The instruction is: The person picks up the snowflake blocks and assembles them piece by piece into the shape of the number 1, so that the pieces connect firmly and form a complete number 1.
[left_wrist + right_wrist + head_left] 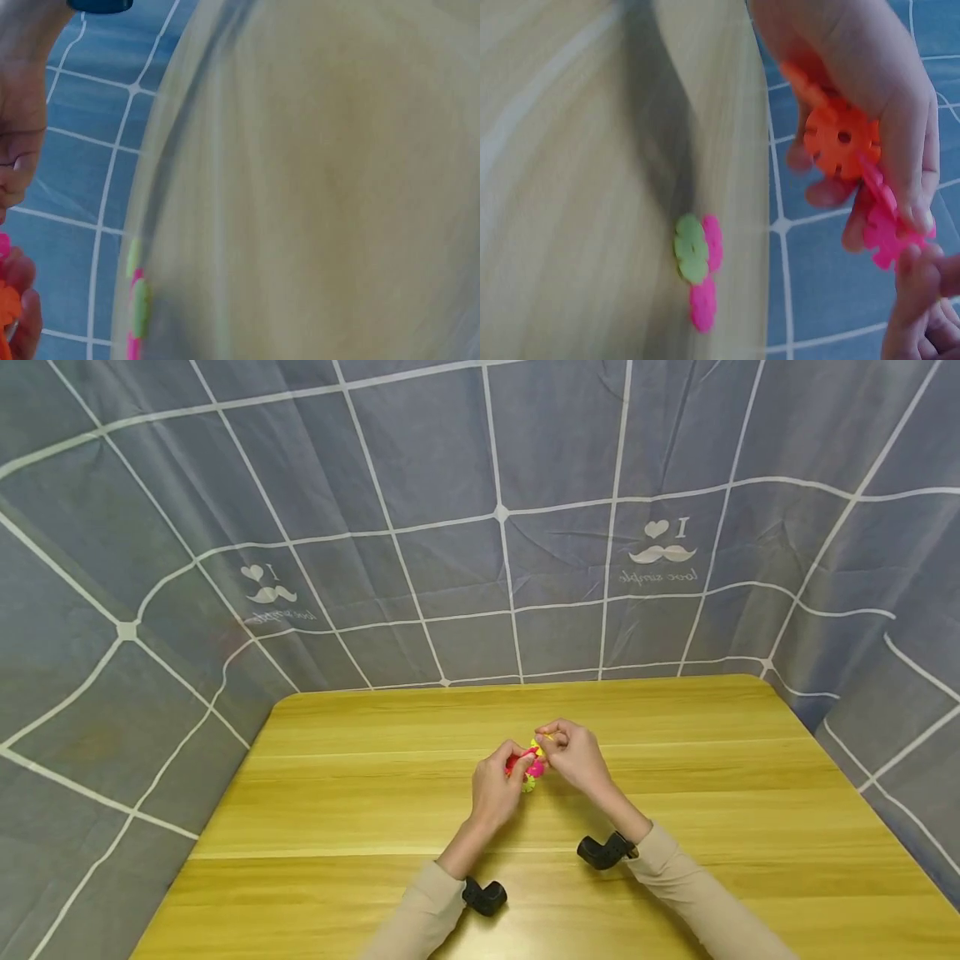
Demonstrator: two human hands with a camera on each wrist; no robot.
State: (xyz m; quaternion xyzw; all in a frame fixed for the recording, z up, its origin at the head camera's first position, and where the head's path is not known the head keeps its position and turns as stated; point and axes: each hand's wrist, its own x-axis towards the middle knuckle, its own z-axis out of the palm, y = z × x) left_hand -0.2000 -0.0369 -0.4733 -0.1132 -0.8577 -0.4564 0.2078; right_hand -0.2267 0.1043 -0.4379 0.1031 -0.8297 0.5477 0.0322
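My left hand (498,785) holds slotted, flower-shaped plastic discs in a joined cluster. In the right wrist view, an orange disc (842,139) with a centre hole lies against its fingers. A pink disc (885,236) is joined below, under the left thumb. My right hand (576,758) meets the left one, its fingertips pinching the pink disc's edge. In the left wrist view, only part of the orange piece (9,304) shows beside the left fingers. Loose discs lie on the table close by: a light green disc (692,249) and a pink disc (703,304) among them.
The wood-grain table (337,810) spreads around both hands. A grey curtain with white grid lines (450,568) hangs behind and at the sides. Black wrist mounts sit at the left wrist (486,897) and the right wrist (602,852).
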